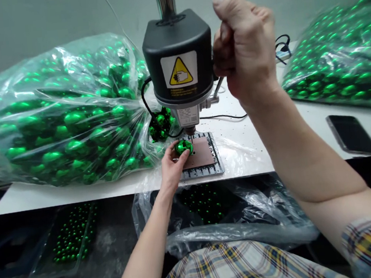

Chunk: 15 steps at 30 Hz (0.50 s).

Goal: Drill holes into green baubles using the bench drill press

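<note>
Between the thumb and fingers of my left hand (174, 163) is a shiny green ball (184, 146), held over the left part of a pinkish-brown board (202, 152). That board lies on the slotted metal base (219, 164) of a drill press (179, 47). Beside the ball, under the black machine head, the thin drill bit points down. My right hand (245, 44) is raised at the right side of the head, its fingers curled closed around a lever handle. Most of the handle is hidden by the fingers.
A large clear bag of green balls (71, 120) fills the table's left side; another bag (343, 60) sits at the right. A phone (352, 134) lies near the front edge. Below are an open plastic bag (241, 232) and a clear bin (71, 235), both with green balls.
</note>
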Each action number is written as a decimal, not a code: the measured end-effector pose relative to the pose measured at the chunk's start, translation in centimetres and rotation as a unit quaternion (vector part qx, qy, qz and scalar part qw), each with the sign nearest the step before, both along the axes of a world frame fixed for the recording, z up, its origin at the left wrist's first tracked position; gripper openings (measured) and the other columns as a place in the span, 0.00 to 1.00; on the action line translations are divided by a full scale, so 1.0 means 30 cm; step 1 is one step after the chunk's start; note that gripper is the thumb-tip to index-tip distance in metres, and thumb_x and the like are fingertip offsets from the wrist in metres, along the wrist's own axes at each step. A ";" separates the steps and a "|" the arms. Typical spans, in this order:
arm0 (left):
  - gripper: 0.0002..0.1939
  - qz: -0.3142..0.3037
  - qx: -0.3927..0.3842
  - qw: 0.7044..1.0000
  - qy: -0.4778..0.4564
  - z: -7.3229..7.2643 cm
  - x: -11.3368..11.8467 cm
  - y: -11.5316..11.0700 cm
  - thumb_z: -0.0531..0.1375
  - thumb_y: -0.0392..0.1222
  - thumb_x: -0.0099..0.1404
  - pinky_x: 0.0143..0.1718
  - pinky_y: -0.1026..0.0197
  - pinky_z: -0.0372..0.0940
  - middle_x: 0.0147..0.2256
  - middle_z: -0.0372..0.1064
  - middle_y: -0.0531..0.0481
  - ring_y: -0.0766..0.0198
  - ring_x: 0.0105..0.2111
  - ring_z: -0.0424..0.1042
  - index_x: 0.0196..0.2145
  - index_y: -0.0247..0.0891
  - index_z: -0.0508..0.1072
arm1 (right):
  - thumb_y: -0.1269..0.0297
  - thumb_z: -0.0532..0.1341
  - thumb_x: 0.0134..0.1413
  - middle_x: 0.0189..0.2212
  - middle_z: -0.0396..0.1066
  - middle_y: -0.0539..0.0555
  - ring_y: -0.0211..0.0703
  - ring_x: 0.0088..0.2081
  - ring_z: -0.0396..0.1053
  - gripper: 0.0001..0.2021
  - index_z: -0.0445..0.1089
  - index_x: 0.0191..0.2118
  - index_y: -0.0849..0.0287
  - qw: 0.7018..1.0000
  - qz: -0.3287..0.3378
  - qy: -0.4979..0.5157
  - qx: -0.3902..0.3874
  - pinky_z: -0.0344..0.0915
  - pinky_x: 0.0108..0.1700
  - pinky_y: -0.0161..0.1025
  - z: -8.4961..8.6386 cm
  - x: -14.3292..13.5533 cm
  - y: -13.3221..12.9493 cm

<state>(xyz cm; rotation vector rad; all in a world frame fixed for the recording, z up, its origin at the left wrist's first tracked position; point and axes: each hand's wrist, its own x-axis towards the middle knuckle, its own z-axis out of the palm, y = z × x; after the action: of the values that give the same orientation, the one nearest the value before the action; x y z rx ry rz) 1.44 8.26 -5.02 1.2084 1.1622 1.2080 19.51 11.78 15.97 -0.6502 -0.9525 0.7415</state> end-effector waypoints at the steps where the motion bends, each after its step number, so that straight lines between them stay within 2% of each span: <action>1: 0.31 -0.002 0.018 0.999 0.032 -0.010 0.008 0.008 0.70 0.48 0.55 0.39 0.63 0.68 0.43 0.76 0.46 0.63 0.38 0.74 0.54 0.38 0.71 | 0.75 0.54 0.64 0.08 0.47 0.44 0.30 0.11 0.42 0.27 0.54 0.12 0.57 1.000 0.005 0.002 -0.008 0.34 0.13 0.35 0.004 0.002 0.004; 5: 0.31 -0.006 0.045 0.995 0.087 -0.038 0.017 0.033 0.70 0.48 0.55 0.44 0.59 0.69 0.44 0.76 0.44 0.60 0.41 0.74 0.54 0.37 0.71 | 0.73 0.54 0.65 0.09 0.47 0.44 0.29 0.12 0.41 0.27 0.53 0.12 0.57 1.000 0.005 -0.005 -0.025 0.34 0.14 0.35 0.008 0.005 0.003; 9: 0.30 0.014 0.048 0.995 0.088 -0.045 0.007 0.032 0.69 0.48 0.56 0.49 0.56 0.69 0.47 0.76 0.42 0.57 0.45 0.74 0.54 0.36 0.71 | 0.73 0.54 0.65 0.10 0.47 0.44 0.30 0.12 0.41 0.27 0.53 0.13 0.57 1.000 0.008 -0.008 -0.020 0.34 0.14 0.36 0.006 0.004 0.000; 15: 0.29 0.023 0.052 0.996 0.066 -0.055 0.011 0.022 0.73 0.45 0.51 0.50 0.54 0.68 0.43 0.76 0.45 0.56 0.45 0.73 0.51 0.40 0.75 | 0.74 0.54 0.64 0.09 0.45 0.43 0.30 0.12 0.41 0.27 0.52 0.12 0.57 1.000 -0.019 -0.011 -0.015 0.34 0.14 0.36 0.005 -0.001 0.024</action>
<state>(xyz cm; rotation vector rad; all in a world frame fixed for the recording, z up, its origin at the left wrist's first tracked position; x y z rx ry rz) 1.78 8.93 -6.66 1.3629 1.2422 1.2509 19.48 12.49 16.13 -0.7027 -0.9485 0.7187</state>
